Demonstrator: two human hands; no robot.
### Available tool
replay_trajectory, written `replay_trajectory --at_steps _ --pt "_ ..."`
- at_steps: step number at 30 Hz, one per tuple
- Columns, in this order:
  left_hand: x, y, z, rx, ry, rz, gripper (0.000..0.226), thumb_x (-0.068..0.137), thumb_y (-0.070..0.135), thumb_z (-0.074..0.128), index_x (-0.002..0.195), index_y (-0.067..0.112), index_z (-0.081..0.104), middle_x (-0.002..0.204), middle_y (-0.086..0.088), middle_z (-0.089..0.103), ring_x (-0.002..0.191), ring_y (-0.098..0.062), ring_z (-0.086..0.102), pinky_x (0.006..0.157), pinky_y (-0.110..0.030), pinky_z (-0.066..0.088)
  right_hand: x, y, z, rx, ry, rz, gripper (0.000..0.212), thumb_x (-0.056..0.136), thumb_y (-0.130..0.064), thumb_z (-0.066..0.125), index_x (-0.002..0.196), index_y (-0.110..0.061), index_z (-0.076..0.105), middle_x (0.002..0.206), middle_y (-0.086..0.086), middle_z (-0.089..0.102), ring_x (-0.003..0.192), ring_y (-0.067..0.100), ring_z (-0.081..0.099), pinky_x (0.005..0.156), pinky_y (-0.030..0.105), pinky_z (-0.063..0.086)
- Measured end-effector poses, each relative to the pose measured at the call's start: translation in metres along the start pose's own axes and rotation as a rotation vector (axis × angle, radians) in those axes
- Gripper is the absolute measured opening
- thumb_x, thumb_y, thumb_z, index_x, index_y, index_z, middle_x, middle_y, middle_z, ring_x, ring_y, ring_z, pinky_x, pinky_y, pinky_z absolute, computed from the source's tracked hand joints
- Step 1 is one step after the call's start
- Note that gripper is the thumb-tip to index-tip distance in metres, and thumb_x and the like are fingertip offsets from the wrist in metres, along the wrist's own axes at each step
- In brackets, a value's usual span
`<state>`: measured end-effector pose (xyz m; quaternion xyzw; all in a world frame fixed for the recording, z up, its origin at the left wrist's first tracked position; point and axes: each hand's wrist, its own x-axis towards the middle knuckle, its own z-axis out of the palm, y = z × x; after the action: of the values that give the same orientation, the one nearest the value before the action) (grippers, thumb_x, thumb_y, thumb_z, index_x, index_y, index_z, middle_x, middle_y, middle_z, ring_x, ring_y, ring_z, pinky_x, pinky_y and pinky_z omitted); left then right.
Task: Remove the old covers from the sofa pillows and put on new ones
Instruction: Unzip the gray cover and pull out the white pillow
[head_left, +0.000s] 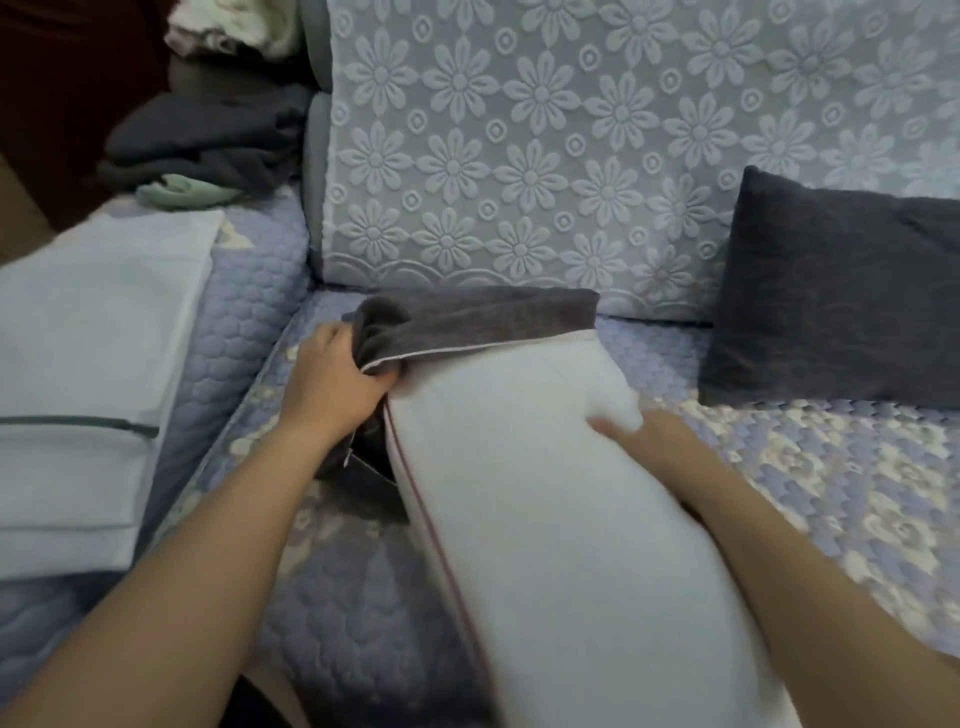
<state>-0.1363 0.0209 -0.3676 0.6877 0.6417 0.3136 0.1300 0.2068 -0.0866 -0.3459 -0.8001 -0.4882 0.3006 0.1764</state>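
Grey towelling cover (478, 317) sits bunched at the far end of the white pillow insert (545, 493), which lies between my forearms on the quilted sofa seat (779, 467). My left hand (337, 379) grips the gathered cover edge, fingers curled into it, probably to strip it off. My right hand (644, 436) clasps the insert's right edge, apparently as an anchor. Left of my left arm lie folded pale covers (88, 364), smooth; right of my right hand a dark pillow (831, 296) stands covered.
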Motion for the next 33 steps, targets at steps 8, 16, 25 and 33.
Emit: replay_trajectory --at_steps 8,16,25,33 --pt "0.028 -0.009 0.009 -0.224 0.129 -0.392 0.041 0.096 0.031 0.053 0.125 0.004 0.066 0.124 -0.029 0.065 0.115 -0.045 0.061 0.094 -0.045 0.047 -0.052 0.019 -0.068 0.168 -0.114 -0.193 0.024 0.084 -0.036 0.078 0.088 -0.012 0.075 0.083 0.009 0.077 0.07 0.018 0.071 0.066 0.032 0.052" --pt "0.019 -0.047 -0.013 -0.522 0.237 -0.916 0.062 0.093 0.024 0.056 0.145 -0.007 0.042 0.145 -0.026 0.05 0.132 -0.04 0.052 0.105 -0.041 0.047 -0.038 -0.001 -0.122 0.165 -0.31 -0.239 0.016 0.084 -0.018 0.074 0.095 -0.006 0.076 0.09 0.014 0.077 0.078 0.026 0.073 0.067 0.031 0.06" --pt "0.011 -0.011 -0.048 -0.665 0.593 -0.683 0.043 0.087 0.018 0.05 0.128 0.013 0.063 0.13 -0.011 0.066 0.118 -0.028 0.061 0.101 -0.033 0.049 -0.026 0.041 -0.079 0.423 -0.229 -0.182 0.071 0.047 -0.061 0.091 0.098 -0.013 0.078 0.097 0.013 0.077 0.085 0.026 0.076 0.066 0.031 0.057" --pt "0.084 0.104 -0.187 -0.455 0.774 -0.206 0.038 0.104 0.034 0.033 0.126 0.02 0.062 0.129 -0.002 0.065 0.121 -0.023 0.058 0.099 -0.031 0.04 -0.045 0.019 -0.111 0.524 -0.337 -0.262 0.063 0.059 -0.047 0.089 0.104 -0.004 0.077 0.106 0.025 0.073 0.094 0.039 0.071 0.083 0.045 0.058"
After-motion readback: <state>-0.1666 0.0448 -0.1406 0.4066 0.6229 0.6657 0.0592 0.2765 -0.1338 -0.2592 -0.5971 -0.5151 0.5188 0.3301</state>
